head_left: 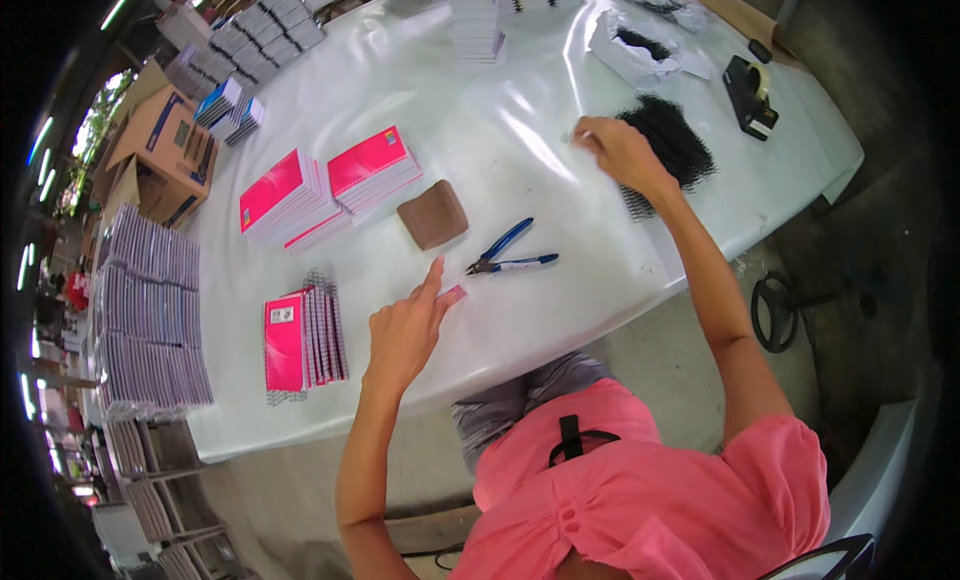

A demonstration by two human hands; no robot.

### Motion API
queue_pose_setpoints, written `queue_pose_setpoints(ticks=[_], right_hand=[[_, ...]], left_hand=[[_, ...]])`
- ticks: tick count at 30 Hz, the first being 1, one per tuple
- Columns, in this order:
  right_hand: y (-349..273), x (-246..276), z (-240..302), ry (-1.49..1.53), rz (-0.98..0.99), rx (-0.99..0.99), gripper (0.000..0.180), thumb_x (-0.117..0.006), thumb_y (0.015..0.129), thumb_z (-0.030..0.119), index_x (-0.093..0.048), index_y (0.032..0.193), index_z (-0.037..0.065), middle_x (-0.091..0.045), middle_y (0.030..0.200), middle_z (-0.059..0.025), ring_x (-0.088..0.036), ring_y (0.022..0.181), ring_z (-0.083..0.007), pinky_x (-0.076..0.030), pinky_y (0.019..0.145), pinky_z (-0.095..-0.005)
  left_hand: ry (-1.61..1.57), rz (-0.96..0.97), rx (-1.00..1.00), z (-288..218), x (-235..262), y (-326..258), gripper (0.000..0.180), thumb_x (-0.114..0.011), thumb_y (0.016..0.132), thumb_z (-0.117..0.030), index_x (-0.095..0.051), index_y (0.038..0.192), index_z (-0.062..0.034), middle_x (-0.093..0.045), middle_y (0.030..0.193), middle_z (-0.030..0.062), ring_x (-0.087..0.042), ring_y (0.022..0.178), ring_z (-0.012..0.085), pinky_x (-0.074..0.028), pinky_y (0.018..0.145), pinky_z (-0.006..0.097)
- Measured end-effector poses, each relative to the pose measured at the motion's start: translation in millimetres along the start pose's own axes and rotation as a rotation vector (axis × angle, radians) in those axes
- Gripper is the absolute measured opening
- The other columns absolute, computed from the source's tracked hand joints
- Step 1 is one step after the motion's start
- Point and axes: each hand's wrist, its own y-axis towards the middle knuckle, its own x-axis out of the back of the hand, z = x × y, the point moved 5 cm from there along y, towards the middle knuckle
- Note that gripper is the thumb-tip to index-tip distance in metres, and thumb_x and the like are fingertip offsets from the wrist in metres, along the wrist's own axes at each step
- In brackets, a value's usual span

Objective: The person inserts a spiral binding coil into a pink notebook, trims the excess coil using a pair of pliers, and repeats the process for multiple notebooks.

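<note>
White-covered table (520, 130), long, sheeted in glossy plastic; probably so stock slides and stays clean.

Far-left floor: tall stacks of grey-lilac booklets (150, 310) beside an open cardboard box (165, 150). Bulk stock kept off the work area, yet within reach, I judge.

On the table, left of centre: two piles of pink-covered notebooks (325, 185), fanned slightly. Nearer the edge, a smaller row of pink spiral-bound notebooks (300, 340), wire spines showing, apparently the finished lot set apart.

Right side: heap of black binding coils (670, 145), loose and tangled, placed on the right hand's side for easy picking. Tape dispenser (750, 95) beyond it, near the table edge.

Centre: brown pad (433, 215), then blue-handled cutters (510, 255) lying flat with jaws toward the left hand, parked between both hands.

Right hand (620, 150): at the coil heap's left edge, fingers pinched; grip seems closed on a thin strand, too small to confirm.

Left hand (405, 325): grip released, forefinger extended, tip touching a small pink slip (452, 294) just beside the cutters, pinning it flat.
</note>
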Motion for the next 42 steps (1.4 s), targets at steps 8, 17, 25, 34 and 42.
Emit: queue_pose_setpoints(ticks=[8,17,25,34,42], right_hand=[[-54,-68,145,0.724,0.382,0.234,0.020,-0.071,0.078,-0.004,-0.066,0.097,0.002,-0.065,0.085,-0.0085,-0.059,0.075,-0.0167,-0.047,0.066,-0.0314],[-51,-89,146,0.769,0.801,0.237,0.007,-0.067,0.085,0.002,-0.063,0.091,0.000,-0.064,0.085,-0.0097,-0.059,0.075,-0.0196,-0.046,0.068,-0.0332],[-57,-68,163,0.362,0.415,0.496,0.013,-0.063,0.088,0.011,-0.057,0.093,0.000,-0.061,0.072,-0.0113,-0.062,0.071,-0.0268,-0.047,0.065,-0.0400],[17,-128,129,0.215,0.460,0.673,0.029,-0.077,0.074,0.016,-0.057,0.093,0.008,-0.063,0.104,-0.0167,-0.059,0.103,-0.0276,-0.047,0.085,-0.0425],[31,-101,112,0.717,1.119,0.418,0.068,-0.064,0.083,0.058,-0.058,0.133,0.013,-0.065,0.111,-0.0102,-0.059,0.101,-0.0230,-0.045,0.090,-0.0356]], left_hand=[[0.053,-0.096,-0.062,5,-1,3,0.050,-0.047,0.098,-0.046,-0.044,0.142,-0.0237,-0.067,0.110,0.0202,-0.069,0.074,0.0377,-0.052,0.060,0.047],[0.064,-0.113,-0.068,4,4,3,0.051,-0.047,0.098,-0.044,-0.041,0.144,-0.0261,-0.067,0.115,0.0118,-0.067,0.074,0.0356,-0.050,0.061,0.046],[-0.052,-0.080,-0.036,-12,8,8,0.054,-0.058,0.091,-0.044,-0.045,0.141,-0.0292,-0.067,0.115,0.0079,-0.067,0.075,0.0332,-0.052,0.063,0.044],[-0.109,0.213,-0.249,-17,0,-2,0.049,-0.060,0.088,-0.047,-0.053,0.134,-0.0298,-0.067,0.117,0.0053,-0.068,0.083,0.0341,-0.054,0.069,0.043],[0.072,-0.100,0.101,18,5,-8,0.085,-0.063,0.084,-0.050,-0.023,0.152,-0.0188,-0.064,0.120,0.0137,-0.067,0.091,0.0359,-0.055,0.067,0.042]])
